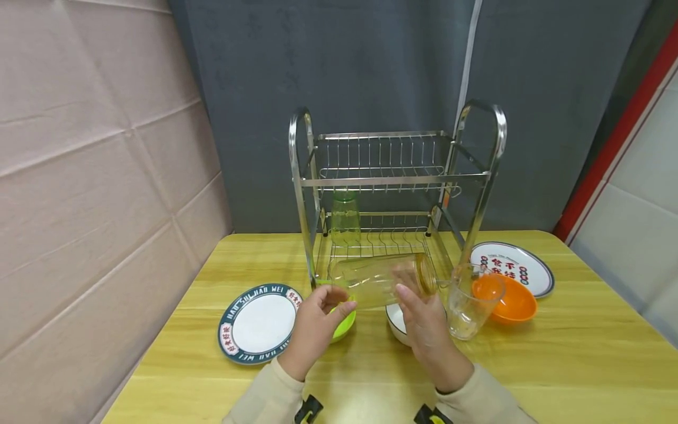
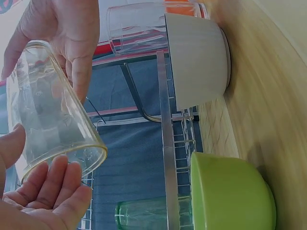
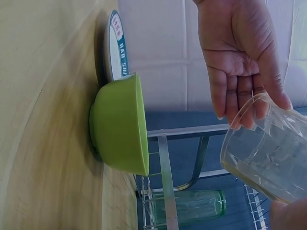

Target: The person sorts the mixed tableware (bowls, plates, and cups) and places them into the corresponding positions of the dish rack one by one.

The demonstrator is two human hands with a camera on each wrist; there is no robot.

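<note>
Both hands hold a clear yellowish glass (image 1: pixel 378 281) on its side above the table, in front of the dish rack (image 1: pixel 394 176). My left hand (image 1: pixel 331 300) cups the open rim, thumb on the wall and fingers nearly straight under the mouth (image 2: pixel 48 191). My right hand (image 1: pixel 410 294) grips the base end, its fingers wrapped over the glass (image 2: pixel 53 115). The right wrist view shows the left hand (image 3: pixel 240 52) above the glass (image 3: pixel 268 153), fingertips behind its rim.
Under the hands sit a green bowl (image 1: pixel 343 324) and a white bowl (image 1: pixel 397 321). An empty clear glass (image 1: pixel 468 306), an orange bowl (image 1: pixel 511 300) and a plate (image 1: pixel 516 262) stand to the right, another plate (image 1: pixel 259 321) to the left. A green glass (image 1: pixel 345 217) stands upside down in the rack's lower tier.
</note>
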